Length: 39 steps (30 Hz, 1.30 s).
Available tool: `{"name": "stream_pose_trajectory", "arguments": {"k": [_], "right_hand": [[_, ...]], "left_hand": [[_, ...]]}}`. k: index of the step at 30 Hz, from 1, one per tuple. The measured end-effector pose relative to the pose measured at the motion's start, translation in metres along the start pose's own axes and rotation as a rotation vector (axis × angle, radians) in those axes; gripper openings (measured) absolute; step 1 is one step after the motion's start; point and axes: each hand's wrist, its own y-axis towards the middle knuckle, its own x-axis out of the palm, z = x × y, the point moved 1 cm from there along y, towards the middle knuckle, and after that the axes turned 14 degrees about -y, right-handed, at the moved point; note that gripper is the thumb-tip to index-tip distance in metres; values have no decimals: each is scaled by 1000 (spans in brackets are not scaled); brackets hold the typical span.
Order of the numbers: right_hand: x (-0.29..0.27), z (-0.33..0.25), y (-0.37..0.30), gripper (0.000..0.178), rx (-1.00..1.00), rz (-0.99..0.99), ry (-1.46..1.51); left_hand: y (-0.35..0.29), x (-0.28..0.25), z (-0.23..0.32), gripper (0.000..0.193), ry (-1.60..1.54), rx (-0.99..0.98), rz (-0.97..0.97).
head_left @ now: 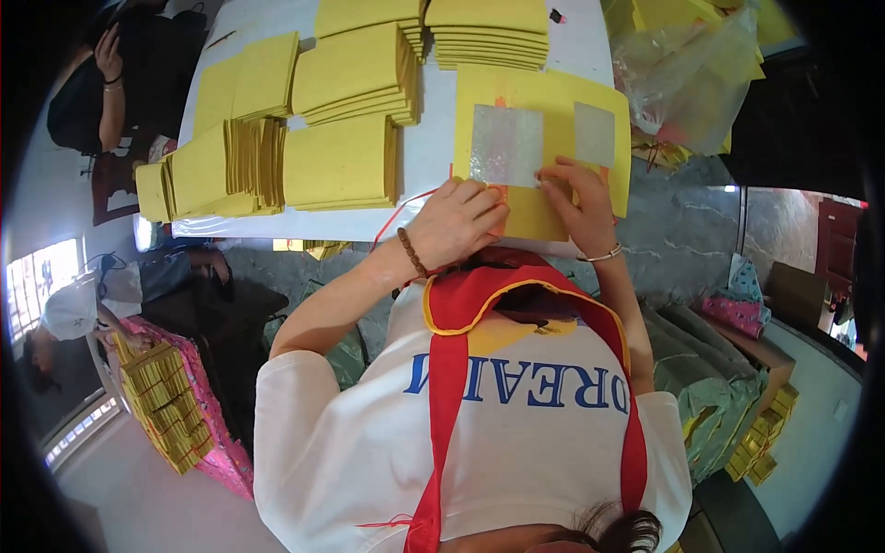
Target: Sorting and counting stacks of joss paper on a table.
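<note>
A yellow paper sheet [551,92] lies at the table's near right edge, with a shiny silvery square [509,138] and a smaller pale patch [595,129] on it. My left hand [458,224] rests over the sheet's lower left part, fingers bent and pressed together by an orange-red strip; what they hold is hidden. At the silvery square's lower right corner, thumb and forefinger of my right hand [583,205] close in a pinch. Whatever is between them is too small to make out. A thin red string [402,217] runs beside my left wrist.
Folded yellow paper stacks [339,164] cover the table's left and far side. A clear plastic bag [687,78] stands at the far right. Bundled yellow paper [166,405] lies on a pink cloth at left, near another person [88,309]. Green-wrapped packs [705,378] stand on the right.
</note>
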Motion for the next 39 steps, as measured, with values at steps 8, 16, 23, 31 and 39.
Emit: {"name": "stream_pose_trajectory", "arguments": {"k": [8, 16, 23, 31, 39], "right_hand": [[8, 20, -7, 21, 215, -118, 475], [8, 20, -8, 25, 174, -70, 546], [11, 21, -8, 28, 134, -86, 546], [12, 24, -9, 35, 130, -126, 520], [15, 27, -11, 43, 141, -98, 599]], "left_hand": [[7, -4, -6, 18, -298, -12, 33], [14, -13, -12, 12, -402, -107, -16], [11, -8, -22, 16, -540, -227, 26], [13, -12, -37, 18, -700, -302, -77], [19, -9, -51, 19, -802, -272, -124]]}}
